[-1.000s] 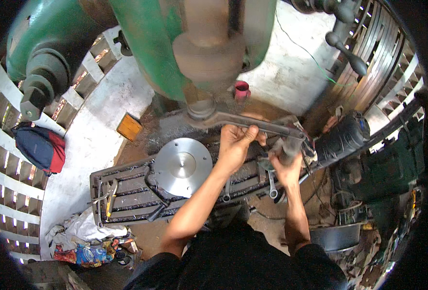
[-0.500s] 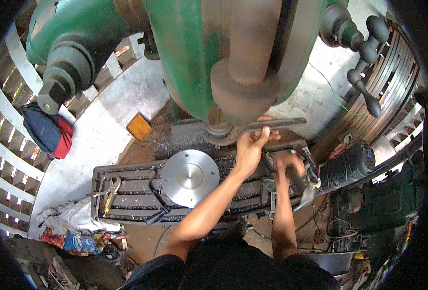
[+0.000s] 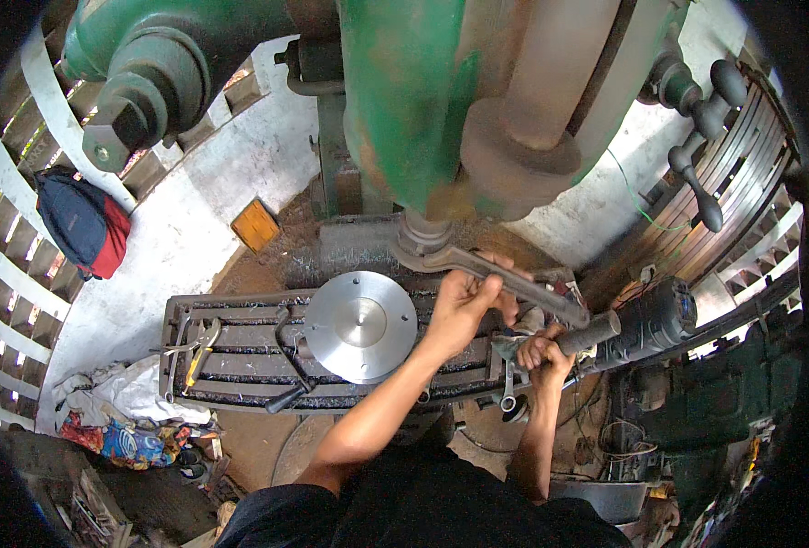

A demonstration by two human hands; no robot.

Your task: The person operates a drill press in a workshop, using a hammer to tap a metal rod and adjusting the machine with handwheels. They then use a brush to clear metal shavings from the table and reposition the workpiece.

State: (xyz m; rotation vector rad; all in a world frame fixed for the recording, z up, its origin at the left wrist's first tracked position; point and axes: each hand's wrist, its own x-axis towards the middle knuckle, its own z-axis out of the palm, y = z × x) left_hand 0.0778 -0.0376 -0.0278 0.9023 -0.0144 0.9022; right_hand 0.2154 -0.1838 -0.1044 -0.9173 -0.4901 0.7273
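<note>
One spanner (image 3: 538,294), one cylindrical bar (image 3: 591,334): your left hand (image 3: 464,312) grasps the former, your right hand (image 3: 548,358) the latter, forearms (image 3: 381,406) extended.

Metalworking shop, by the look of it. Slotted metal table (image 3: 251,362), grooves littered with metal shavings (image 3: 240,393). Above table: green machine (image 3: 386,137), worn paint. On table: 1 bright machined disc (image 3: 360,320), 1 pair of pliers (image 3: 200,358). Over table's right half: long wrench (image 3: 523,285). Left of table: pale floor (image 3: 176,247), openwork wall (image 3: 21,321).
</note>
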